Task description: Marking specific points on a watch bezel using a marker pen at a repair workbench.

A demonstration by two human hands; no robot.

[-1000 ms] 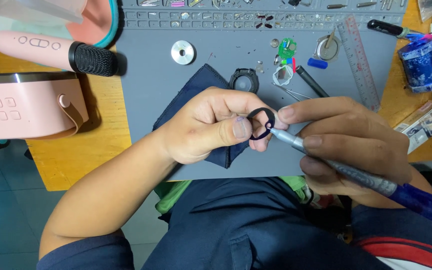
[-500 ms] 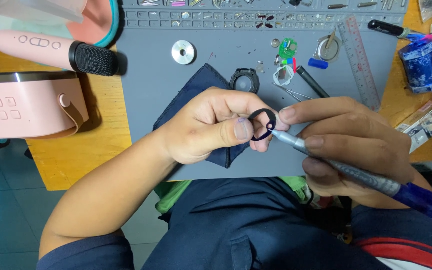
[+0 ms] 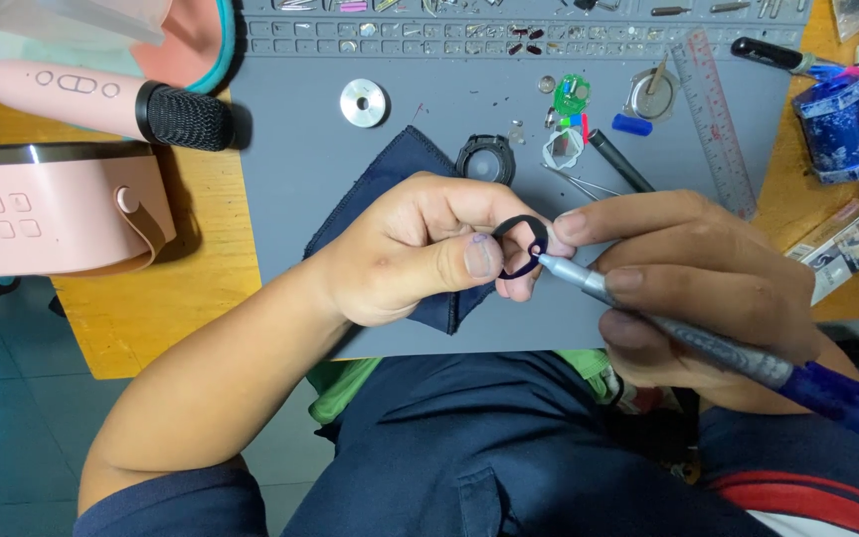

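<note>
Left hand (image 3: 420, 254): grip clamped on a black ring (image 3: 520, 246), held above the grey mat (image 3: 350, 199) and blue cloth (image 3: 390, 184). Right hand (image 3: 693, 288): grip closed on a pen tool (image 3: 708, 343), tip touching the ring's edge.

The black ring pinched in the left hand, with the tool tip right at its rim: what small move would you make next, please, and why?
Probably a gentle slide of the tool tip along the inner rim of the black ring. The left hand pinches the ring above the dark blue cloth, and the right hand holds the tool like a pen, its tip at the ring's edge, so only a fine, steady stroke seems called for.
</note>
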